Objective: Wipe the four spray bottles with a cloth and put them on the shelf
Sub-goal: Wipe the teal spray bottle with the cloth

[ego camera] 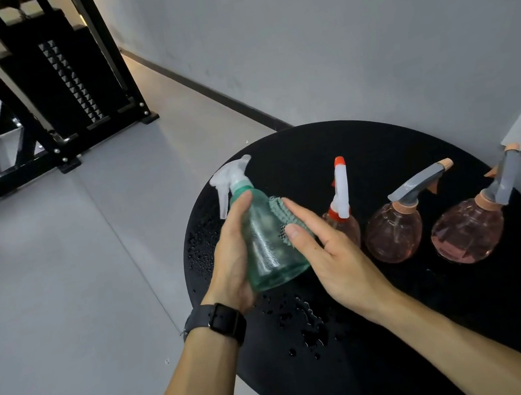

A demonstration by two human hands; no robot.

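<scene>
The green spray bottle (269,247) is clear, glossy plastic, and a nubby green cloth (285,219) lies against it. Right of it, three pink bottles (394,232) look smooth and translucent. The black round table (445,321) under it is matt, beaded with water drops (304,321).

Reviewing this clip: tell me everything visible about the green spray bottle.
The green spray bottle is see-through, plastic-looking, with a cone-shaped body, a green collar and a whitish trigger head pointing up and left. It is held tilted above the black round table, clear of the three pinkish bottles beside it. The left hand grips its body; the right hand presses a green nubby cloth against its right side.
</scene>
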